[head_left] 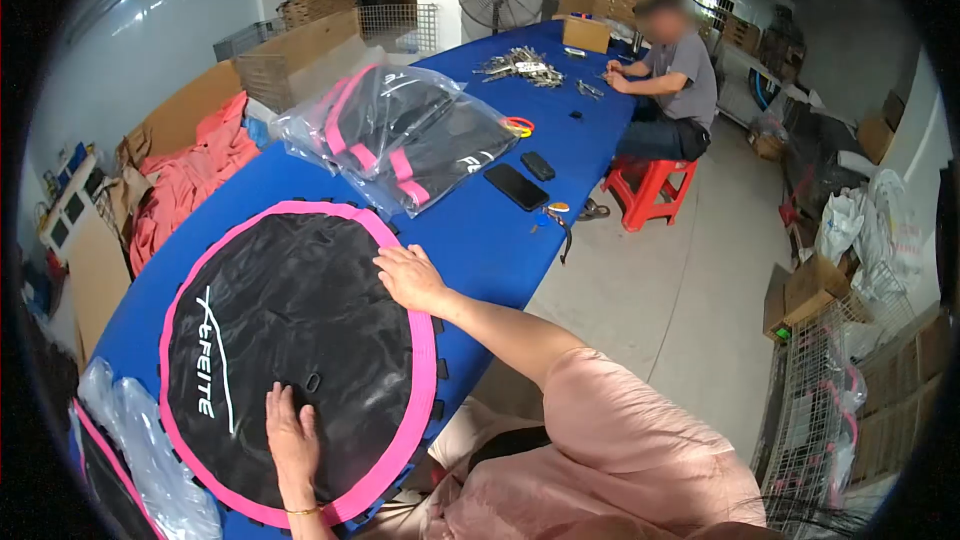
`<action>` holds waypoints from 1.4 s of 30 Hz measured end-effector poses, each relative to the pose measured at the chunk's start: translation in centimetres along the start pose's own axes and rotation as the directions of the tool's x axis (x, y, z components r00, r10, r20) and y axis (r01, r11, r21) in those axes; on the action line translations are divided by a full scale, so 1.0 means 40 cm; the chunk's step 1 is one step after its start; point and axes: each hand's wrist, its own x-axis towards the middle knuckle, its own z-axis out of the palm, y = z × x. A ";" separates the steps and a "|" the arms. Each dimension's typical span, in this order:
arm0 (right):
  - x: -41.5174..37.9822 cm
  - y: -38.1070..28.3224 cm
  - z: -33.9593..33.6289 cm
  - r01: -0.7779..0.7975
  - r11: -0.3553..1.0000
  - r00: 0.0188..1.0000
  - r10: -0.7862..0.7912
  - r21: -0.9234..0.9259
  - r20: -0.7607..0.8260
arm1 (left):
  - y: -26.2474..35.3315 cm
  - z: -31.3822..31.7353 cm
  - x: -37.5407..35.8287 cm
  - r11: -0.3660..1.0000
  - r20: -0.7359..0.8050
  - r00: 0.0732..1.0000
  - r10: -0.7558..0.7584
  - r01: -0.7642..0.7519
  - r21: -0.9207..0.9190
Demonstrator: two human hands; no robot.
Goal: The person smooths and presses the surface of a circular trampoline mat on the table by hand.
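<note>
1. Left hand: lying palm-down at 6 o'clock of mat centre, fingers outstretched, pressing on the black fabric, gripping nothing visible.
2. Right hand: spreading flat at 2 o'clock, fingers extended over the pink border, gripping nothing visible.
3. Round mat: lying flat on the blue table, under both hands; dark tabs showing along its edge; white lettering running down at 9 o'clock.
4. Small black loop: resting on the mat near its centre, just beyond the left fingertips.
5. Clear plastic: lying at 8 o'clock, just beside the mat.
6. Bagged pink-and-black pieces: sitting at 1 o'clock.
7. Phone and small black case: lying side by side at 2 o'clock.
8. Pink cloth: heaping at 11 o'clock, past the table.
9. Metal parts: piling farther out, 1 o'clock.
10. Co-worker: sitting on a red stool, far 2 o'clock, holding hands together at the table; grip too small to tell.
</note>
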 end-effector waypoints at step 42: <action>0.004 -0.035 -0.053 -0.053 0.998 0.987 0.056 -0.025 0.153 | 0.048 0.089 0.062 0.967 0.123 0.975 -0.184 0.157 0.201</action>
